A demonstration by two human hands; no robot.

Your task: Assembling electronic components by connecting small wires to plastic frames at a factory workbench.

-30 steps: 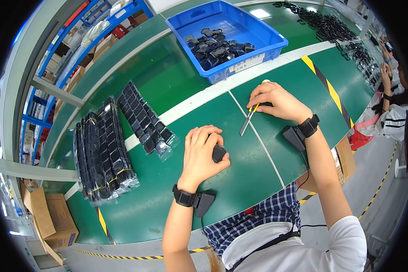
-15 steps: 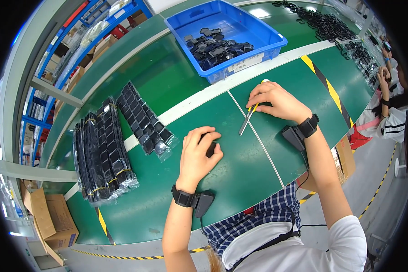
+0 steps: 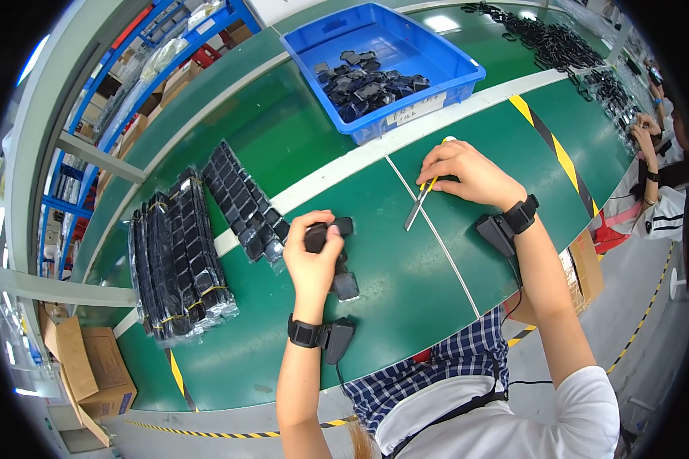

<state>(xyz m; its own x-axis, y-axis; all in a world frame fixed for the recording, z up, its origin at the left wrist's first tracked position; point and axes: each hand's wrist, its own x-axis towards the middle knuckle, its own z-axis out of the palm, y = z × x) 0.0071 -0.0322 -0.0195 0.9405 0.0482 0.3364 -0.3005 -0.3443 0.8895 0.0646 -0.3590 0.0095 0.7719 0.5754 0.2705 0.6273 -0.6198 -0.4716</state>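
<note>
My left hand (image 3: 308, 264) is closed around small black square pieces (image 3: 315, 237) over the green table. More of these black pieces (image 3: 346, 286) stick out below and beside the fingers, and whether they are joined is hidden. My right hand (image 3: 471, 172) grips a yellow utility knife (image 3: 416, 208), its blade pointing down and left toward a white line on the table. Left of my left hand lies a clear-wrapped strip of black square pieces (image 3: 245, 203). Farther left is a stack of similar strips (image 3: 180, 260) bound with yellow bands.
A blue bin (image 3: 413, 46) holding a heap of black pieces (image 3: 371, 88) stands beyond the white rail. Many black loop-shaped parts (image 3: 555, 42) lie at the far right, near another person's hands (image 3: 645, 134). A cardboard box (image 3: 103, 375) sits at the lower left.
My left hand has closed and turned, shifting slightly left, and black pieces now show in and below it. My right hand with the knife has hardly moved.
</note>
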